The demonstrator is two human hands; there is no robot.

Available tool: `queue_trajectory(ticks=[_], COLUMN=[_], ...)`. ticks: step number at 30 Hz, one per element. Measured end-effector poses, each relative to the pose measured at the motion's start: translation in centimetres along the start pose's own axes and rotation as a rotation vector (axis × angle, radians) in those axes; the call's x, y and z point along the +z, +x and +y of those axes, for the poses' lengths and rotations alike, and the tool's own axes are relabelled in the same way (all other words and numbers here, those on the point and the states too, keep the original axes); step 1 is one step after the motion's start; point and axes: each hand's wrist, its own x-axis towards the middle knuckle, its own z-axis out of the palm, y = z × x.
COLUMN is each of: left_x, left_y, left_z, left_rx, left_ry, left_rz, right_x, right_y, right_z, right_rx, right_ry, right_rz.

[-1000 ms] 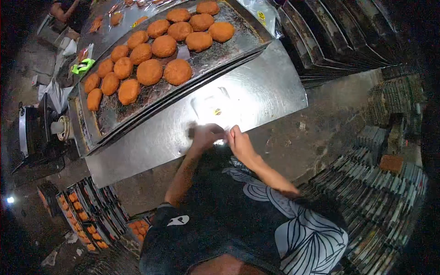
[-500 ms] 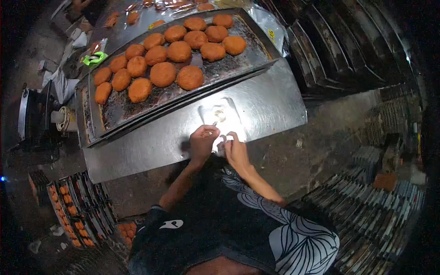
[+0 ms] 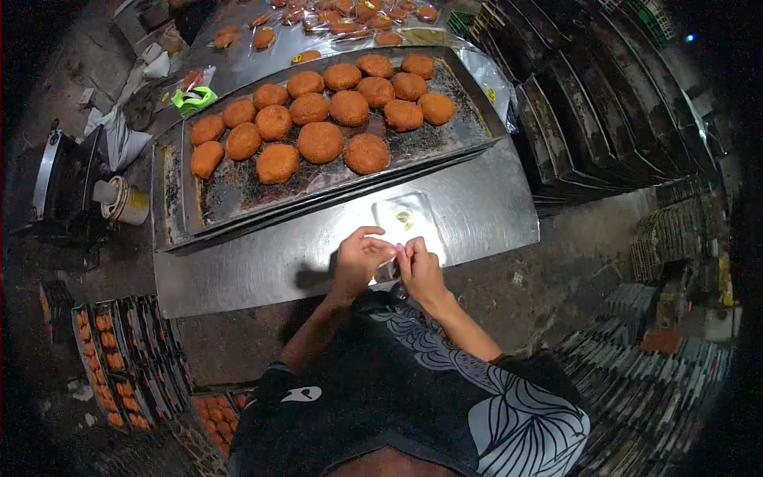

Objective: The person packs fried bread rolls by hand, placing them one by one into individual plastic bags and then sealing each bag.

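A clear plastic bag (image 3: 422, 215) with a small yellow print lies flat on the steel table, under a bright glare. My left hand (image 3: 362, 260) is at the bag's near end, index finger raised, its other fingertips pinched near those of the right. My right hand (image 3: 423, 273) pinches thumb against forefinger at the same end. The thin film between the fingertips is hard to make out. Beyond both hands, several round brown buns (image 3: 320, 142) sit in rows on a dark, stained baking tray (image 3: 230, 208).
Bagged buns (image 3: 342, 20) lie behind the tray. A bright green tape dispenser (image 3: 193, 99) stands off its left corner. Stacked dark trays (image 3: 572, 119) rise at the right, and racked trays of buns (image 3: 107, 358) stand at lower left. A white bucket (image 3: 127, 203) is at left.
My hands have come together at the fingertips, where a small gap separated them before. My left index finger is now raised. The view has shifted, so the tray appears further right and lower.
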Motion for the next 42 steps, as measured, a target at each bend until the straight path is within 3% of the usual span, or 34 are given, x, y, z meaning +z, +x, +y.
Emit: queue_trajectory(ticks=[2, 6, 8, 10, 12, 13, 14, 16, 17, 18, 19, 20, 21, 22, 23, 24, 25, 26, 27, 30, 33, 34, 36, 37, 38, 40, 42], left_x=[0.1, -0.2, 0.1, 1.2, 2.1, 2.0, 1.8, 1.3, -1.7, -4.1, -7.6, -9.4, -11.3, -12.4, -14.3, -16.9, -17.0, -17.0, -18.2, -20.4, -19.2, -18.5, -16.5, -13.6, -12.7, -11.9, -7.3], left_y=[-0.4, 0.5, 1.0, 1.0, -0.4, -0.2, 0.2, 1.5, 3.7, 3.1, 3.6, 3.7, 3.8, 3.4, 3.3, 3.2, 2.2, 1.2, 0.7, 0.2, 1.3, 2.1, 3.6, 3.5, 3.5, 3.7, 3.2], left_z=[0.6, 1.3, 1.4, 0.6, 2.2, 2.0, 1.0, 2.7, 0.7, 2.8, 2.0, 1.8, 1.6, 2.3, 2.9, 2.0, 4.1, 6.4, 6.7, 7.3, 8.1, 7.1, 3.8, 5.5, 5.2, 4.8, 5.2], left_rx=[0.048, 0.140, 0.367, 0.504, 0.703, 0.765, 0.660, 0.471, 0.237, 0.064, 0.020, 0.044, 0.068, 0.160, 0.244, 0.342, 0.323, 0.302, 0.303, 0.291, 0.356, 0.319, 0.451, 0.522, 0.472, 0.216, 0.260], left_ry=[0.043, -0.145, -0.199, 0.060, 0.282, 0.307, 0.270, -0.227, -0.699, -0.876, -0.892, -0.920, -0.947, -0.981, -0.918, -1.000, -1.049, -1.093, -1.081, -1.284, -1.328, -1.323, -1.158, -0.908, -0.908, -0.568, -0.436], left_rz=[-0.036, 0.095, 0.205, 0.222, 0.092, 0.037, 0.130, 0.346, 0.247, 0.105, -0.009, 0.022, 0.053, 0.229, 0.360, 0.344, 0.451, 0.552, 0.559, 0.541, 0.635, 0.604, 0.124, 0.175, 0.136, 0.039, -0.039], right_x=[0.3, 0.6, -0.3, -1.8, -1.8, -1.0, -1.2, 0.8, 2.3, 4.7, 6.4, 7.8, 8.5, 8.5, 6.8, 7.6, 7.8, 8.8, 9.1, 8.8, 8.4, 8.0, 7.2, 6.8, 6.3, 5.6, 4.8], right_y=[-0.8, -1.1, 0.0, 2.3, 5.7, 6.3, 7.2, 8.1, 7.7, 7.2, 6.9, 6.8, 8.2, 10.9, 14.1, 17.2, 18.1, 20.6, 21.8, 18.7, 12.3, 10.9, 10.2, 10.2, 10.1, 7.4, 6.7], right_z=[-0.3, -0.8, -2.1, -4.2, -0.9, -1.6, -4.6, -6.2, -6.5, -5.1, -5.2, -5.3, -4.1, -2.8, -4.3, -2.6, -2.6, 1.7, 3.0, -0.1, -8.1, -10.9, -12.9, -12.7, -12.1, -10.6, -9.8], right_rx=[-0.014, -0.002, -0.055, 0.619, 0.673, 0.615, 0.391, 0.167, 0.125, 0.312, 0.548, 0.772, 0.396, 0.022, -0.360, -0.440, 0.033, 0.149, 0.202, -0.127, -0.600, -0.669, -0.639, -0.586, -0.532, -0.454, -0.234], right_ry=[0.004, 0.045, -0.076, 0.577, 1.810, 1.305, 1.342, 1.826, 1.853, 2.056, 1.883, 1.688, 1.040, 0.403, -0.039, -0.582, -0.819, -0.673, -0.466, -0.310, -0.055, -0.123, -0.180, -0.165, -0.146, -0.183, -0.136], right_rz=[0.020, 0.050, 0.061, -0.334, -0.621, -0.004, 0.008, -0.090, -0.193, -0.394, -0.519, -0.643, -0.588, -0.491, -0.212, 0.144, -0.039, -0.263, -0.255, 0.123, 0.208, 0.143, -0.001, 0.016, 0.033, 0.019, 0.084])
